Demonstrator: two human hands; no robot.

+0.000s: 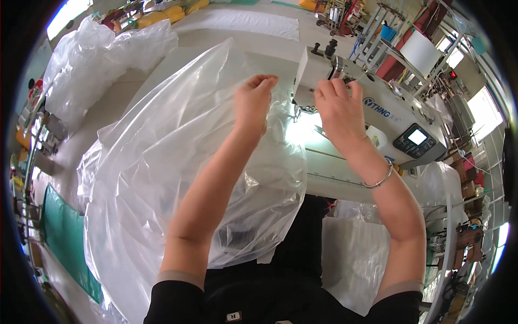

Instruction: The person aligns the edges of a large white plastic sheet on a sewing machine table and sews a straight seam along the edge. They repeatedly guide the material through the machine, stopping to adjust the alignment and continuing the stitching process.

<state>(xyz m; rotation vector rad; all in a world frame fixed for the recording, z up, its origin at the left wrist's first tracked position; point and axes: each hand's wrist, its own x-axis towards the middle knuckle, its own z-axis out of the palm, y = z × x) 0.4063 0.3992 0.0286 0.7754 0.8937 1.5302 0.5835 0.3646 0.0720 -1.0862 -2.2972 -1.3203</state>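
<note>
A: Head view, notes from the grip out. Our left hand (pixel 253 102) is curled, fingertips pinched shut on the top edge of the clear plastic sheet (pixel 162 162). Our right hand (pixel 339 105) is up at the head of the sewing machine (pixel 377 116), fingers bunched together; we cannot tell whether they have film, thread, or only the casing.

B: Risks from here?

A: Film this thin looks slippery, so we judge the left pinch could slide off under the weight hanging below. The slack billows close to the needle area (pixel 302 109) and could snag or feed in creased. Our right fingers sit near the needle too.

B: And the sheet itself?

A: Transparent, glossy, heavily wrinkled. It rises to a peak by our left hand, then drapes over that forearm, down across the table (pixel 334 175) edge and into our lap. More bunched film (pixel 97 59) lies well apart, far left.
</note>
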